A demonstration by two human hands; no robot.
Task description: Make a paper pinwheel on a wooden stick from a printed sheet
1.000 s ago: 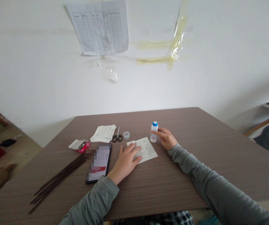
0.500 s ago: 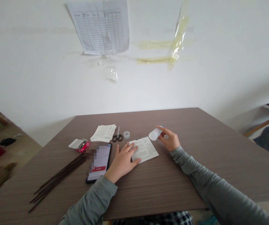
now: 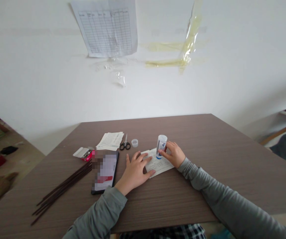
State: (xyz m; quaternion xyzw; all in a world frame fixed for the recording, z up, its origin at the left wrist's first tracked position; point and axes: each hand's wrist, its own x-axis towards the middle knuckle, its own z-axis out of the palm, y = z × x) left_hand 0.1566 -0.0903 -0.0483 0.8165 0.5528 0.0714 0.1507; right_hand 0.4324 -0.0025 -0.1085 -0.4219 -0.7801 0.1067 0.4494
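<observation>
From my head camera: my left hand (image 3: 136, 169) lies flat, fingers spread, pinning the printed paper slip (image 3: 158, 163) to the table (image 3: 207, 186). My right hand (image 3: 173, 154) is clamped on the small white bottle (image 3: 161, 146), turned upside down with its blue end pressed onto the slip's far edge. I'd call this the dabbing step; next I'd want steady pressure along the slip while the left keeps it from sliding. Left of the slip lie the phone (image 3: 105, 172), scissors (image 3: 125, 143), a small cap (image 3: 134, 143) and stacked slips (image 3: 110, 141).
</observation>
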